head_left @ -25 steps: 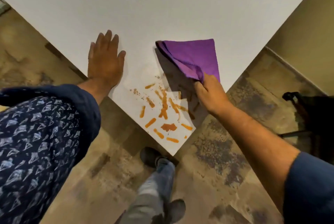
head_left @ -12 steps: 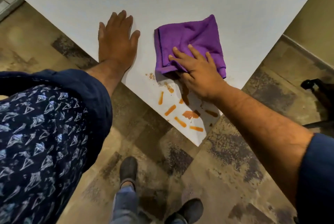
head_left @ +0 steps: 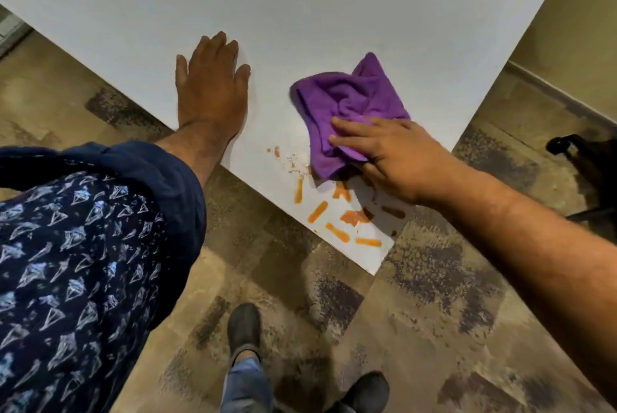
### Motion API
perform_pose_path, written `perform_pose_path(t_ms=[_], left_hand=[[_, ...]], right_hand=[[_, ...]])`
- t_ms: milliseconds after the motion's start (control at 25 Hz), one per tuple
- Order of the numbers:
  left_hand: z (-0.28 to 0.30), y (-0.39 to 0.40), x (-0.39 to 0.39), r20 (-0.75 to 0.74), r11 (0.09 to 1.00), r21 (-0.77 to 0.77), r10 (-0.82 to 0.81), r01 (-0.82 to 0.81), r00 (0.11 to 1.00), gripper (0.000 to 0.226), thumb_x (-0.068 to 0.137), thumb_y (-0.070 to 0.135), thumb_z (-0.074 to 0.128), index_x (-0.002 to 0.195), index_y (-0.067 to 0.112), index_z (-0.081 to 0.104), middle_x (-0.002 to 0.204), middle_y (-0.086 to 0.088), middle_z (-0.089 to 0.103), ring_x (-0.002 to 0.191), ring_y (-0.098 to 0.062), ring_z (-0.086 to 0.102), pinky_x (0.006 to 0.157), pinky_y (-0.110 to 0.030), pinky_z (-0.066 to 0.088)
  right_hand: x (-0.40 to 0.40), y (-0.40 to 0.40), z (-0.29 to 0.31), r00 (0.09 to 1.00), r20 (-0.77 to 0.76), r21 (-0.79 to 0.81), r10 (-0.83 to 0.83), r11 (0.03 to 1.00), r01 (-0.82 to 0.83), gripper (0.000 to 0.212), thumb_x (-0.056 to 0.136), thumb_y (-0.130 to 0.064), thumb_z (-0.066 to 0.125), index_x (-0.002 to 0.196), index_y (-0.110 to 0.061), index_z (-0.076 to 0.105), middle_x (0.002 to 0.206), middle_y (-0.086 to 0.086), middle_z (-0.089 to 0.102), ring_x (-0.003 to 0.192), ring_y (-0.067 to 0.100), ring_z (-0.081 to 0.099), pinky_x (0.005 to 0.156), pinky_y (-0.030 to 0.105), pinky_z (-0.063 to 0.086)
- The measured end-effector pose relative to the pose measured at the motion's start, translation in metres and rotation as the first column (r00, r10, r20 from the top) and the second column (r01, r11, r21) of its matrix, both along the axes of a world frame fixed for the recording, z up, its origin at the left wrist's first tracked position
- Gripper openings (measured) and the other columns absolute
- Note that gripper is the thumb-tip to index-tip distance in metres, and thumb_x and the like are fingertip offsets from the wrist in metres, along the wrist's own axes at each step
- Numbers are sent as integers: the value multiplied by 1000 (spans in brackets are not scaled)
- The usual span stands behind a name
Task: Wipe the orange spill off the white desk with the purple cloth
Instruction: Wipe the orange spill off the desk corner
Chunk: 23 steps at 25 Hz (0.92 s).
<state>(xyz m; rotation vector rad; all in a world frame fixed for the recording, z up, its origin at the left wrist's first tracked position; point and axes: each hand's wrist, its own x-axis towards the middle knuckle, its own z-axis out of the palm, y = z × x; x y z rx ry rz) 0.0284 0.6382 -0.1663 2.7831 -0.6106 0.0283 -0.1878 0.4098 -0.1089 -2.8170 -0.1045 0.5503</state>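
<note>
The white desk (head_left: pixel 300 5) ends in a corner that points toward me. Orange streaks of the spill (head_left: pixel 337 212) cover that corner, with small specks to their upper left. The purple cloth (head_left: pixel 340 102) lies bunched on the desk just above the streaks. My right hand (head_left: pixel 390 155) presses down on the cloth's near edge, fingers spread over it, palm over part of the spill. My left hand (head_left: pixel 210 89) rests flat on the desk to the left, fingers together, holding nothing.
Below the desk is a mottled brown floor (head_left: pixel 417 312), where my two dark shoes (head_left: pixel 243 329) stand. A black chair base (head_left: pixel 584 159) is at the right edge. A beige wall (head_left: pixel 574 18) runs along the desk's right side.
My right hand laid the lifted cloth flat on the desk over the upper part of the spill and now presses it, more bunched. Fewer streaks show at the top. My left hand stays flat.
</note>
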Motion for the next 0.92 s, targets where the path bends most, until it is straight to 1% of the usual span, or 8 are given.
perform_pose_path(t_ms=[80,160,240,320,480,640,760,920], left_hand=[[0,0,1,7,1000,6,5,-5,1000,52,112,37,36,160,18,42,171,-1,34,161,-21,24,131,-53,8],[-1,0,1,7,1000,4,3,-3,1000,52,112,37,36,160,17,42,171,-2,33,161,-21,23,131,-53,8],[-2,1,3,5,1000,5,-3,3,1000,52,112,38,35,159,18,41,171,-2,33,162,-23,22,131,-54,8],[-4,2,3,4,1000,16,-7,7,1000,51,112,39,35,159,18,41,172,-2,32,162,-23,21,131,-55,9],[-4,2,4,14,1000,26,-16,15,1000,52,112,40,35,159,18,41,172,-2,32,162,-24,22,131,-55,10],[-6,3,4,22,999,32,-19,18,1000,52,112,40,34,159,17,40,171,-4,32,162,-25,22,130,-56,11],[-4,2,2,22,1000,15,-26,26,999,53,112,41,33,159,17,40,172,-4,32,162,-25,21,131,-55,10],[-7,3,2,23,1000,-4,-28,28,999,54,112,42,34,158,16,41,171,-4,33,162,-25,22,131,-56,9]], right_hand=[[13,-27,3,998,3,-161,-57,985,57,58,108,-54,32,165,-50,19,179,-10,7,164,28,14,129,65,14],[24,-41,0,993,13,-161,-120,980,121,67,109,-52,41,168,-43,11,180,-4,2,165,29,9,130,65,10],[34,-38,-9,972,65,-46,-227,972,230,65,111,-41,43,169,-29,17,179,0,13,165,27,13,133,54,13],[34,-27,-16,926,137,112,-353,934,339,54,112,-26,45,165,-20,35,173,2,33,161,27,25,132,48,20],[-9,-7,-18,895,125,290,-428,878,380,57,103,-3,51,158,-20,48,165,4,46,156,20,34,131,46,25],[-64,23,-17,915,38,368,-402,857,361,63,96,-12,40,158,-23,48,166,-6,43,160,14,27,133,50,19],[-114,49,-17,936,20,384,-352,867,318,72,87,-21,30,156,-23,52,165,-11,45,160,13,29,131,54,23],[-173,93,-18,915,12,414,-404,835,363,60,99,-19,34,155,-26,53,164,-16,45,160,11,30,131,50,26]])
